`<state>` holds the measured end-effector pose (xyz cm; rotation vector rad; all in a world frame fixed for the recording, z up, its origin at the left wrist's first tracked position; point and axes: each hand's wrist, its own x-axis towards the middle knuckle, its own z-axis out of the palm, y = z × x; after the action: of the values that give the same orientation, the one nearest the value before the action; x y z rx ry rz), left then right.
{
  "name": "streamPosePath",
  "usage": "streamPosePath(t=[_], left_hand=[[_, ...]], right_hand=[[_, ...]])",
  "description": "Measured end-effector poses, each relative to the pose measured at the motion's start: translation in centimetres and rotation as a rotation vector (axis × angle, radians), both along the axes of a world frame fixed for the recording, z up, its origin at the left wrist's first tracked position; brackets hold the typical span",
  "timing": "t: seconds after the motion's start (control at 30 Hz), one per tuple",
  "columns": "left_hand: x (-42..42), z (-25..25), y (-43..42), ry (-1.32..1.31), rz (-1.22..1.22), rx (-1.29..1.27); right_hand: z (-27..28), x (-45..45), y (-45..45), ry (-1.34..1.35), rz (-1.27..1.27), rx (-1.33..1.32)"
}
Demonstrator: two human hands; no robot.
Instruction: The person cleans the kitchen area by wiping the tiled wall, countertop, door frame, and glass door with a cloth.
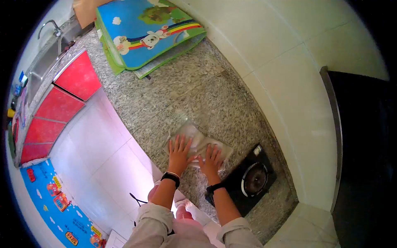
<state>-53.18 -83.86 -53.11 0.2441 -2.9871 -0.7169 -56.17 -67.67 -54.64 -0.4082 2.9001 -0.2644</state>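
My left hand [179, 155] lies flat with fingers spread on the left part of a thin, pale, translucent sheet [199, 143], which looks like a plastic bag. On the sheet's right part rests my right hand [210, 162], fingers also apart. The two thumbs nearly meet. Creases run between the hands, and the sheet lies on the speckled granite counter [173, 99]. Both wrists wear dark bands. Just right of my right hand is a black gas stove [264, 173] with a round burner.
A blue and green cartoon-printed folded mat [144, 35] lies at the counter's far end. A sink with a faucet [50, 25] stands at the far left above red cabinets [58, 105]. Tiled wall [281, 78] bounds the right side; a dark panel [364, 144] is beyond it.
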Motion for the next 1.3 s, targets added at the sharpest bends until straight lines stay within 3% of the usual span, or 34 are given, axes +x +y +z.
streamPosePath(t=[0.13,0.2,0.4,0.5,0.63,0.73,0.8,0.83,0.9,0.93,0.97,1.0,1.07,1.3], left_hand=[[-3.6,-0.2,-0.1,-0.114,-0.108,-0.025],[-5.4,-0.3,-0.1,-0.163,-0.168,-0.055],[-11.2,-1.5,1.3,-0.171,-0.344,-0.177],[-14.2,-0.5,2.0,-0.231,-0.428,-0.194],[-18.4,-0.2,2.8,-0.206,-0.569,-0.273],[-21.0,0.5,2.9,-0.202,-0.610,-0.151],[-22.2,-0.4,3.1,-0.157,-0.626,-0.150],[-22.4,-0.8,3.1,-0.134,-0.618,-0.117],[-24.0,-0.6,3.5,-0.073,-0.613,-0.060],[-24.5,-0.3,3.5,-0.073,-0.602,-0.114],[-24.8,-0.5,3.8,-0.081,-0.593,-0.172],[-25.1,-1.2,4.3,-0.079,-0.611,-0.162],[-26.2,-2.7,4.5,0.061,-0.549,-0.186],[-29.4,-1.3,4.9,0.004,-0.577,-0.203]], right_hand=[[0.3,-3.2,-0.1,-0.184,-0.062,0.107],[-1.0,-3.6,1.1,-0.047,0.039,0.005],[0.1,-7.8,2.3,-0.137,0.107,0.036],[-0.6,-10.0,3.4,0.000,0.234,0.163],[-1.6,-13.0,4.1,-0.011,0.179,0.156],[-1.7,-15.0,5.3,-0.103,0.144,0.237],[-1.7,-15.6,5.1,-0.024,0.098,0.001],[-1.6,-16.4,5.1,-0.113,0.052,0.027],[-3.0,-17.5,5.5,0.060,0.104,0.048],[-3.6,-17.9,6.3,0.203,0.158,0.053],[-1.9,-18.4,5.6,-0.089,0.011,0.158],[-2.1,-19.0,6.0,-0.093,-0.006,0.167],[-4.0,-19.9,6.7,0.091,0.031,0.108],[-3.6,-22.4,6.6,0.067,-0.094,-0.098]])
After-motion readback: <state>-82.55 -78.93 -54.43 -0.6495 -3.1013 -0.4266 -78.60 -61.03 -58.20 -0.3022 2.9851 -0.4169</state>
